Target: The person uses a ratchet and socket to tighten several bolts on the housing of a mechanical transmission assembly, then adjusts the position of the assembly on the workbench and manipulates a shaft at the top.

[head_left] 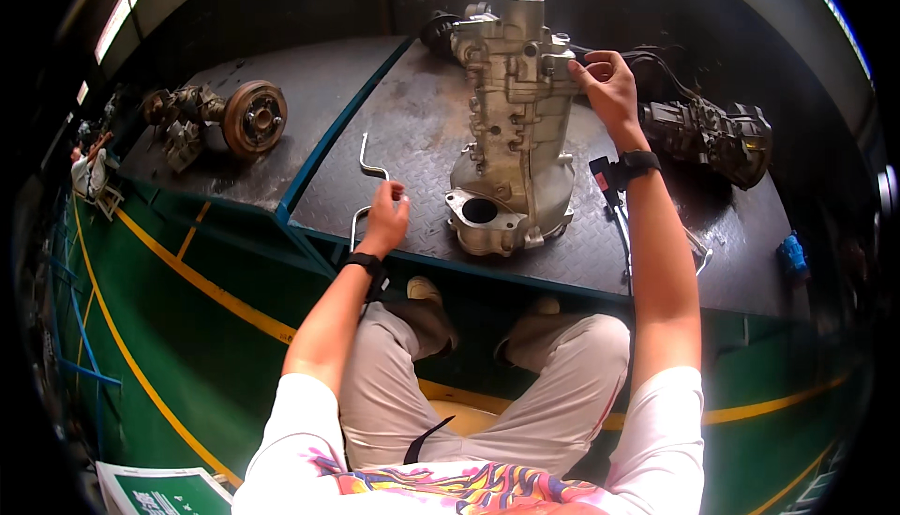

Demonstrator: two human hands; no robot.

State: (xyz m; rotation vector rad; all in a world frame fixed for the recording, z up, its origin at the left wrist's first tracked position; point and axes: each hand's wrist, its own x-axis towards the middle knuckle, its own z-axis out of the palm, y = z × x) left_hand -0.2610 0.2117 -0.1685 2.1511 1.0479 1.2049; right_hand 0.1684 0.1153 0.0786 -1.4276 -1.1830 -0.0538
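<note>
A tall grey metal gearbox housing [525,126] stands upright on the bench, with a round tube at its top and a flanged opening at its near foot. My right hand [611,89] is at the housing's upper right side, thumb and fingers curled in a pinch against its edge. Whatever sits between those fingertips is too small to make out. Left of the housing, my left hand [386,220] is closed over the middle of a bent steel speed brace [364,154] near the bench's front edge. The hand covers part of the brace.
Another dark gearbox [708,135] lies at the right, with cables behind it. Steel tools [622,229] lie by my right forearm, and a blue object [793,254] is at the bench's right end. A rusty brake drum [255,119] with its axle parts rests on the left bench [220,70].
</note>
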